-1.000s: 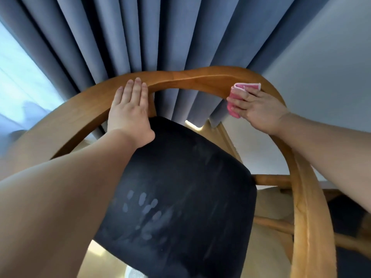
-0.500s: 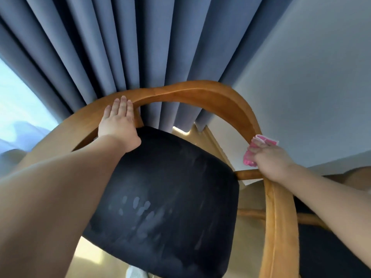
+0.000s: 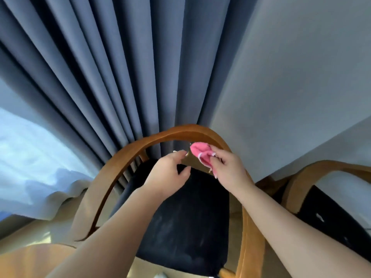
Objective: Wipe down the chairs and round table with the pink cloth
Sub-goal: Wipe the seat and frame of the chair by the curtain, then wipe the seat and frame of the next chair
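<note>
A wooden chair with a curved back rail [image 3: 124, 163] and a dark seat [image 3: 186, 223] stands below me. My right hand [image 3: 228, 169] holds the small pink cloth [image 3: 200, 154] pinched between thumb and fingers, above the back of the seat and just inside the rail. My left hand [image 3: 170, 173] hovers close to the left of the cloth, off the chair, with fingers loosely curled and nothing in it. The round table is out of view.
A second wooden chair with a dark seat [image 3: 325, 215] stands at the right. Blue-grey curtains [image 3: 120, 77] hang right behind the chair, a pale wall [image 3: 301, 77] at the right, a bright window [image 3: 30, 157] at the left.
My left hand has come off the back rail and moved toward the cloth. My right hand has lifted the cloth from the right side of the rail to above the seat. The view pulled back.
</note>
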Demonstrator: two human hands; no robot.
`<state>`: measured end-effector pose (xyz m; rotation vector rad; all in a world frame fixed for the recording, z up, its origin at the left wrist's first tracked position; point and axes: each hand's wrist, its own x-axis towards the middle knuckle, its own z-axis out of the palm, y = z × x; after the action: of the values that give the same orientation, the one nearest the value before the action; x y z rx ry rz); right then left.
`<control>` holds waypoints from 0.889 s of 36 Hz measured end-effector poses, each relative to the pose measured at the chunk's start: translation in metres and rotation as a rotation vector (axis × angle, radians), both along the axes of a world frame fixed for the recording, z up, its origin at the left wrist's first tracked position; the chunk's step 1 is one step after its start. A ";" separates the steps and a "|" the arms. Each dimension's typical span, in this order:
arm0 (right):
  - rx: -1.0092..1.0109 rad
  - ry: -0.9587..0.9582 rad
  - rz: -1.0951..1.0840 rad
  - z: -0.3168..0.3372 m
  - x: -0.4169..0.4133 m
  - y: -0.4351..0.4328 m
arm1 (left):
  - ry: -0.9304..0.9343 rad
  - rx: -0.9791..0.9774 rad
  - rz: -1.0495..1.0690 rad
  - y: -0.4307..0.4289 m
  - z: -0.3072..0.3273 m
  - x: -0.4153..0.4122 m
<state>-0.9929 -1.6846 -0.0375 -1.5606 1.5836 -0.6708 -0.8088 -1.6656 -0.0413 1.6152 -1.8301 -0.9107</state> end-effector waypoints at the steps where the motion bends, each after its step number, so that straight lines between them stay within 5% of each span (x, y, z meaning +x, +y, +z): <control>1: -0.018 -0.021 0.005 0.012 0.003 0.011 | 0.065 -0.025 -0.042 0.008 0.016 -0.005; 11: 0.160 -0.569 -0.002 0.095 -0.035 0.097 | 0.377 0.035 -0.233 0.063 0.105 -0.048; 22: -0.011 -0.336 -0.399 0.111 -0.119 0.150 | 0.372 0.100 -0.313 0.091 0.114 -0.131; 32: -0.037 -0.211 -0.525 0.106 -0.244 0.207 | 0.308 0.155 -0.349 0.134 0.111 -0.237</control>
<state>-1.2371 -1.4772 0.0684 -1.0524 1.8333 -1.1126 -1.0453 -1.5318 0.0696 1.1719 -1.8841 -1.3996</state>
